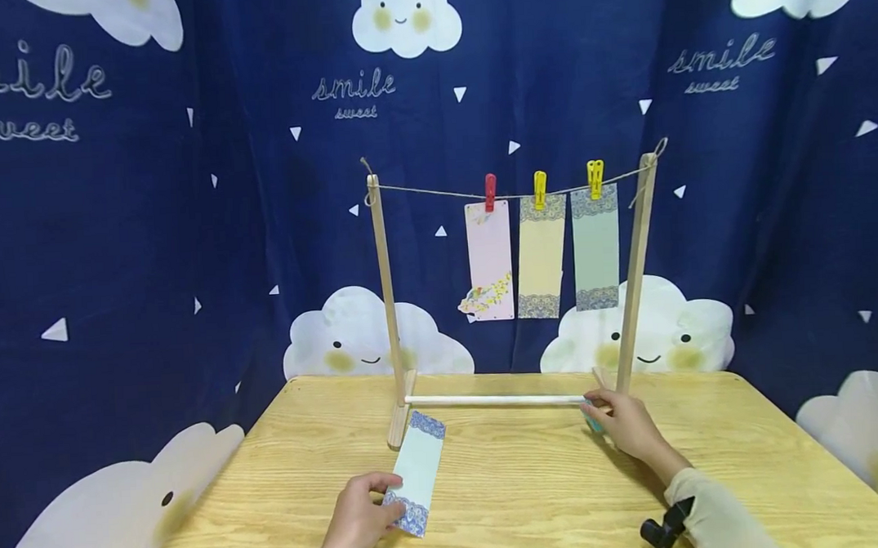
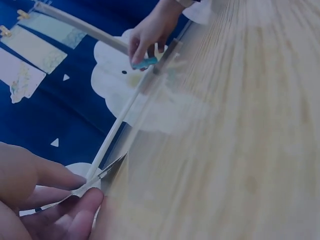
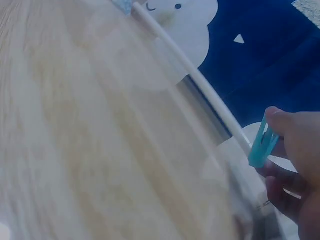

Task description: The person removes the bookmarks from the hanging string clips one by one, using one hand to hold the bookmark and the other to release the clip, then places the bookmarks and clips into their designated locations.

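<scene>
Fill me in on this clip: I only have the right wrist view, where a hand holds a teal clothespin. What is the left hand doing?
Observer: The left hand holds a pale card with blue patterned ends.
Operator: How many cards hang on the string?
Observer: Three cards hang from the string between the two posts.
Operator: What colour is the clothespin on the pink one?
Observer: The pink card hangs from a red clothespin.

Two hands (image 1: 361,513), four cards (image 1: 420,467), four clips (image 1: 541,189), two posts (image 1: 387,293)
</scene>
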`<state>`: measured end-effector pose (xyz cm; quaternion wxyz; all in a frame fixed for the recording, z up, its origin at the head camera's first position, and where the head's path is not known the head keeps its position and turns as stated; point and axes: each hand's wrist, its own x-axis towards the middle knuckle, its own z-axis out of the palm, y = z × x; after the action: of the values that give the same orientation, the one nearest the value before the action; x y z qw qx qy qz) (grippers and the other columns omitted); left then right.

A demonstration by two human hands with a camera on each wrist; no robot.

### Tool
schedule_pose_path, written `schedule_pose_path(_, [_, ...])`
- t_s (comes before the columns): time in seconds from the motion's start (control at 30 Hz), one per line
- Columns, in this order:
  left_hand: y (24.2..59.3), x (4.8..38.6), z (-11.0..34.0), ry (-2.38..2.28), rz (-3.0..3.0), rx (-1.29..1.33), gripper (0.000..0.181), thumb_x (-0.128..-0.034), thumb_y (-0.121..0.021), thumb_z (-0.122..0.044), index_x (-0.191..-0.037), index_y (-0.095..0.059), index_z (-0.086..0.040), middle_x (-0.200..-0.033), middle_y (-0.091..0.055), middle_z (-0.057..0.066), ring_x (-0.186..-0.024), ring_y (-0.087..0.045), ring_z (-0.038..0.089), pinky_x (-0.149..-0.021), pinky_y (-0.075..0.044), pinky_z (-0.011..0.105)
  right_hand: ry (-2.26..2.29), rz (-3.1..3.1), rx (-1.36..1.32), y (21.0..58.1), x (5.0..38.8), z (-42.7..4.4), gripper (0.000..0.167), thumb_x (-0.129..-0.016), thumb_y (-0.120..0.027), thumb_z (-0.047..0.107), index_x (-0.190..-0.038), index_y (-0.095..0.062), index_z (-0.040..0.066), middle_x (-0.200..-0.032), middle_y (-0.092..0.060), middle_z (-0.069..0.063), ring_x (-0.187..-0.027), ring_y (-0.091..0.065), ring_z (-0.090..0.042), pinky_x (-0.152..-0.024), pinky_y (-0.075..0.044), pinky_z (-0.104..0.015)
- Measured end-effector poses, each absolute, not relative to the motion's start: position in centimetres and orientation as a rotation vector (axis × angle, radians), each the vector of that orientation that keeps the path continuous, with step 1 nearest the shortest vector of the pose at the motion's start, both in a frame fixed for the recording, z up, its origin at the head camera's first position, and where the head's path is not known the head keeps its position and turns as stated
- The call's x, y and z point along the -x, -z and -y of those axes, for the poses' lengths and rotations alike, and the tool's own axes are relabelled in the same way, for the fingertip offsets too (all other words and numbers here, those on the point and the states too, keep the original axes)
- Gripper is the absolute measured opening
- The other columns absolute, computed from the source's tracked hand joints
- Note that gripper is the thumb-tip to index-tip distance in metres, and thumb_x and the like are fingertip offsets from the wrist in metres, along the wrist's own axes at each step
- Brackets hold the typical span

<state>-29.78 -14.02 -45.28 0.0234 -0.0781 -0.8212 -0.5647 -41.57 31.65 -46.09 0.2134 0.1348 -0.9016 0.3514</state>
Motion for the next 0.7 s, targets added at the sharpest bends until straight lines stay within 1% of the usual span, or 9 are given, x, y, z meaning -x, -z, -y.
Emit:
schedule_pose_path(0.1, [45.4,29.9,14.2,1.664,2.604,0.257,0.033,-0.0845,-0.078,0.005,-0.116,-0.070,0.006,-0.106,-0.057,0.014,-0.067,-0.063,0.018,-0.056,-0.059,0.030,-0.891,2.541,-0.349,46.5,41.6,-31.5,0.036,-0.102,-0.070,0.023,-0.126,-0.068,-0.004,-0.104,-0.072,-0.012,-0.082,-0.072,-0.027,-0.067,-0.062,-0.040])
schedule_pose_path(0.23, [45.5,30.1,14.3,1.486,2.678,0.271,0.031,-0.0832,-0.083,-0.003,-0.112,-0.073,-0.002,-0.102,-0.060,0.007,-0.082,-0.062,0.019,-0.067,-0.056,0.035,-0.797,2.565,-0.320,47.2,41.9,-31.4,0.037,-0.101,-0.071,0.025,-0.127,-0.068,-0.001,-0.102,-0.073,-0.010,-0.079,-0.072,-0.022,-0.068,-0.060,-0.044])
schedule_pose_path(0.33, [45.5,30.3,14.3,1.359,2.716,0.285,0.029,-0.0826,-0.085,-0.008,-0.109,-0.075,-0.007,-0.100,-0.063,0.003,-0.090,-0.060,0.020,-0.073,-0.054,0.040,-0.733,2.560,-0.311,47.6,42.0,-31.3,0.037,-0.100,-0.073,0.025,-0.127,-0.068,0.001,-0.102,-0.074,-0.011,-0.079,-0.072,-0.023,-0.072,-0.060,-0.050])
schedule_pose_path(0.43, [45.4,30.3,14.3,1.293,2.734,0.307,0.027,-0.0827,-0.086,-0.011,-0.107,-0.076,-0.008,-0.099,-0.064,0.002,-0.091,-0.059,0.021,-0.076,-0.054,0.045,-0.694,2.551,-0.313,47.6,42.0,-31.3,0.035,-0.098,-0.074,0.024,-0.125,-0.069,0.002,-0.102,-0.075,-0.011,-0.080,-0.073,-0.026,-0.074,-0.059,-0.055])
schedule_pose_path(0.53, [45.4,30.4,14.2,1.234,2.736,0.332,0.025,-0.0827,-0.086,-0.012,-0.106,-0.077,-0.009,-0.098,-0.065,0.003,-0.090,-0.058,0.021,-0.077,-0.054,0.046,-0.668,2.547,-0.320,47.4,41.9,-31.2,0.034,-0.096,-0.077,0.022,-0.123,-0.069,0.003,-0.101,-0.076,-0.011,-0.081,-0.073,-0.028,-0.074,-0.058,-0.056])
schedule_pose_path(0.7, [45.4,30.1,14.0,1.106,2.741,0.361,0.024,-0.0820,-0.087,-0.014,-0.104,-0.078,-0.011,-0.095,-0.063,0.001,-0.084,-0.056,0.018,-0.070,-0.052,0.040,-0.634,2.570,-0.305,47.4,41.7,-31.0,0.034,-0.093,-0.080,0.023,-0.120,-0.071,0.004,-0.101,-0.076,-0.008,-0.085,-0.073,-0.030,-0.072,-0.058,-0.056])
